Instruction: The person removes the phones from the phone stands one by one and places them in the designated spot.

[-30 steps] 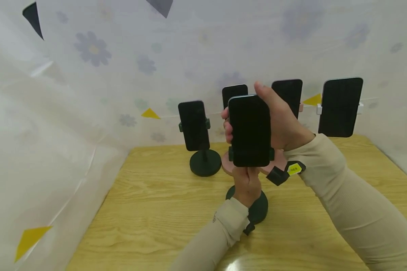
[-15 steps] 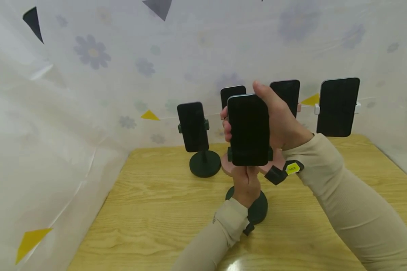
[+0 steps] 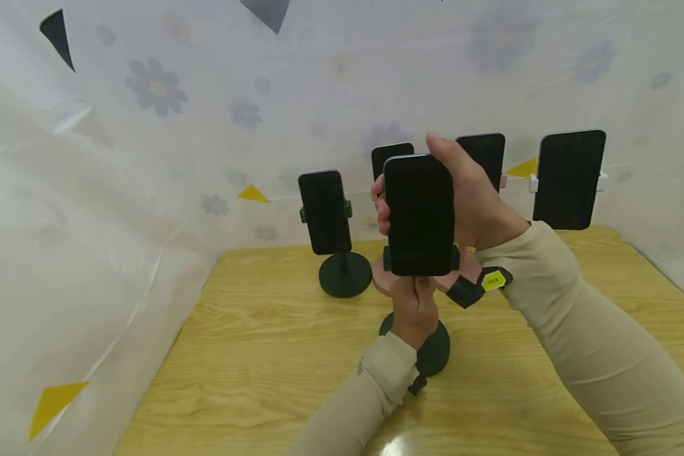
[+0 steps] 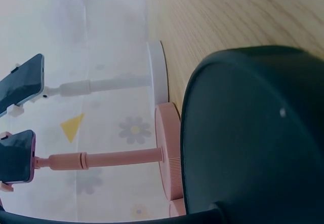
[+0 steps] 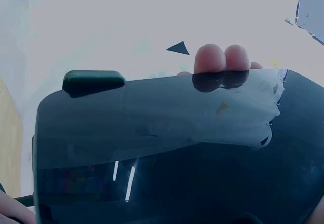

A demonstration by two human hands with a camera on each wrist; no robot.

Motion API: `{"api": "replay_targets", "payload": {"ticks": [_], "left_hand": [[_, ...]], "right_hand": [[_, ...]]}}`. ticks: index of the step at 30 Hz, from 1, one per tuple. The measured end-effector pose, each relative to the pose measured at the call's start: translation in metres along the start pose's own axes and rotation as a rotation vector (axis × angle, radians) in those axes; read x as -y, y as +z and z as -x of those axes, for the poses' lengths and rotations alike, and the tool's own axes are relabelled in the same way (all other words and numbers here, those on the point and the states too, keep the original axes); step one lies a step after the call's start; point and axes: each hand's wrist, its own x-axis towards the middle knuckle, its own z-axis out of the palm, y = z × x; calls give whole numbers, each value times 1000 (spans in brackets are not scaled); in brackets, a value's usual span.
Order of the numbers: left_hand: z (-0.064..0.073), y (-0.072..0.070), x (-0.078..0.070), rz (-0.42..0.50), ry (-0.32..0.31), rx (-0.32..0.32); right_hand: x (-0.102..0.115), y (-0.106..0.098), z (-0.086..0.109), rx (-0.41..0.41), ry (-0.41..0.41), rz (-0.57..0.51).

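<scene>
A black-screened smartphone stands upright in the dark green clamp of a phone stand. My right hand holds this phone from behind, thumb up along its top right and fingertips curled over the opposite edge. Just below the phone, my left hand grips the stand's upright, largely hiding it. The stand's round dark green base rests on the table. In the left wrist view that base fills the right side, and the left hand's fingers are not seen.
Behind stand another dark green stand with a phone, two pink stands with phones partly hidden by my hand, and a white-clamped phone at right. A white flowered sheet hangs behind the wooden table.
The phone and my right hand have risen very slightly. My left hand keeps its place on the stand, and the other stands have not moved.
</scene>
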Motion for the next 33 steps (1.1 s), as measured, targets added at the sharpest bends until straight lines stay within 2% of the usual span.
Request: {"api": "replay_targets", "payload": {"ticks": [10,18,26,33], "left_hand": [[3,3,-2,-49,-58,-8],[2,3,-4,-49,-52,-6],[1,3,-4,-68,-56,-9],[1,6,-2,-62,-24,-14]], "right_hand": [[2,0,4,-55,12,-6],[4,3,4,-71,15,-8],[4,2,3,-48,19,-22],[4,1,4,-42,20,-21]]}}
